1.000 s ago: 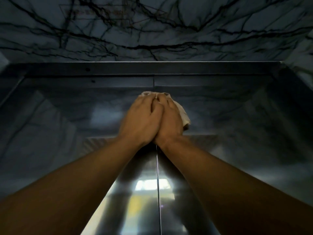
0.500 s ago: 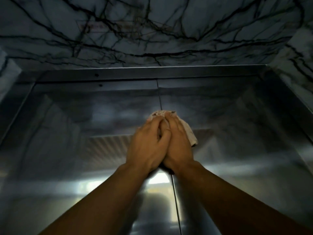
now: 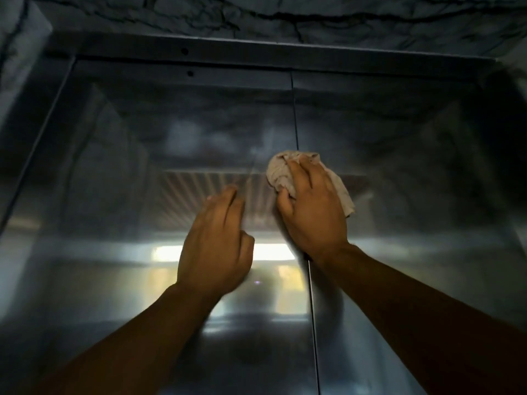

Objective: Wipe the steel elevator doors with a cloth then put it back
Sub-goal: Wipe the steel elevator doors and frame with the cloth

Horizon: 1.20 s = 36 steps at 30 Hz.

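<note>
The steel elevator doors [image 3: 119, 195] fill the view, with their centre seam [image 3: 296, 124] running down the middle. A crumpled beige cloth [image 3: 281, 173] lies against the doors right at the seam. My right hand [image 3: 312, 212] presses it to the steel, fingers spread over it and thumb curled round its lower edge. My left hand [image 3: 216, 246] is off the cloth, lower and to the left over the left door, fingers loosely extended and blurred, holding nothing.
A steel door frame [image 3: 256, 51] runs across the top, with dark-veined marble wall [image 3: 285, 12] above it and at both sides. A bright light patch [image 3: 273, 252] reflects on the doors below the hands.
Both hands were stacked together on the cloth. Now my left hand has come off and dropped down-left, while my right hand alone keeps the cloth, lower on the doors.
</note>
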### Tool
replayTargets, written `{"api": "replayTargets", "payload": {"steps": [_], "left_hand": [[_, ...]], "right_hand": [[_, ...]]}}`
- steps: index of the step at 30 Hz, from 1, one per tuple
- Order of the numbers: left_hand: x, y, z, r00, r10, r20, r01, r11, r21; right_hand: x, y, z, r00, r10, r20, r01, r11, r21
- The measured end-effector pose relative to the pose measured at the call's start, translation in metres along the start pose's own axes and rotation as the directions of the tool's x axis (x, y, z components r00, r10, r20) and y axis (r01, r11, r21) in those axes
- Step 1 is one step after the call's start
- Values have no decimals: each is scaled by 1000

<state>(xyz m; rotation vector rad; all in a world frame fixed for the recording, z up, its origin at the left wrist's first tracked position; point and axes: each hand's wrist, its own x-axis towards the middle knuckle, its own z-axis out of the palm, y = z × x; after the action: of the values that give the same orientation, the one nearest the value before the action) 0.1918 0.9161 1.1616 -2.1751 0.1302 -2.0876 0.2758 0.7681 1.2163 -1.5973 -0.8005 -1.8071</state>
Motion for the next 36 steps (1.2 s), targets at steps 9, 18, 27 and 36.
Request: {"api": "replayTargets", "payload": {"steps": [9,18,27,36], "left_hand": [[-8,9,3,1000,-20,14,19,994,110],[-31,24,12,994,-103,40,91,971,219],[-58,24,13,989,-85,125,52,969,243],[-100,28,14,987,-80,138,36,953,300]], "right_hand": [[-12,-3,0,1000,7,-19,-7,1000,-17],[-73,-3,-9,995,-100,-10,100,995,-25],[-137,4,-19,983,-183,12,184,980,-79],[-175,7,-23,983,-171,72,177,982,-73]]}}
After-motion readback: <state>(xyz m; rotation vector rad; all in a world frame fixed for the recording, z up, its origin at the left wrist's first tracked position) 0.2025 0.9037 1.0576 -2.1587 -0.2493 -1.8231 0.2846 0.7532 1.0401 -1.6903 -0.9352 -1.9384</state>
